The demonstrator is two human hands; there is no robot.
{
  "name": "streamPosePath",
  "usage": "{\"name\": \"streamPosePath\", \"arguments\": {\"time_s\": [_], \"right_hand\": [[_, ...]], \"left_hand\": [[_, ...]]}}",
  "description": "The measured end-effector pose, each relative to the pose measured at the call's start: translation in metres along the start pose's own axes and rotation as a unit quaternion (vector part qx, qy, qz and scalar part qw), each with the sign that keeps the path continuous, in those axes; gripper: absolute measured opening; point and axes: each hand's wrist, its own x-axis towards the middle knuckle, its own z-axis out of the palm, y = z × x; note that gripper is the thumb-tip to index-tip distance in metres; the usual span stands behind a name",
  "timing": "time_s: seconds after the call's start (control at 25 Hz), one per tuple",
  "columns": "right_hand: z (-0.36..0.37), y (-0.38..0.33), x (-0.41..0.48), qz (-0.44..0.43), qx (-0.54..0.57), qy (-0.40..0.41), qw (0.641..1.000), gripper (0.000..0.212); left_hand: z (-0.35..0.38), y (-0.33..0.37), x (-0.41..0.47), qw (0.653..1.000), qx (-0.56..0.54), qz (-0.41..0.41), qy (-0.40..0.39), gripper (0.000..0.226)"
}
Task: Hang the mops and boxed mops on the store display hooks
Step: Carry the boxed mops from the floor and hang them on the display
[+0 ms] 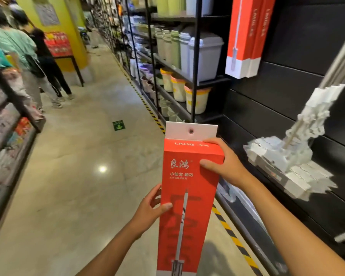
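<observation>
Head view: holding a red boxed mop (189,186) upright in a shop aisle.
Gripping its left edge lower down with the left hand (147,211), thumb on the front; clasping the upper right corner with the right hand (225,164), just under the white hang tab (191,131). Hanging on the dark wall panel (299,46) at right: two more boxed mops (245,36) up high, a white mop (283,154) lower down.

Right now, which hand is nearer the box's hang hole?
Right. The right hand grips the boxed mop at its top corner, just under the hang hole; the left hand holds the left edge farther down.
</observation>
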Motion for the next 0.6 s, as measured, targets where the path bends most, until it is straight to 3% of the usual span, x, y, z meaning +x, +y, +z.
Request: {"name": "streamPosePath", "arguments": {"time_s": [0.24,0.6], "right_hand": [[0.031,0.020,0.135,-0.020,0.003,-0.084,0.996,0.072],[0.086,0.045,0.301,-0.028,0.000,-0.102,0.994,0.072]], "left_hand": [[-0.053,0.001,0.067,0.996,-0.022,-0.021,0.079,0.081],[-0.158,-0.006,0.195,0.993,-0.044,-0.017,0.112,0.087]]}}
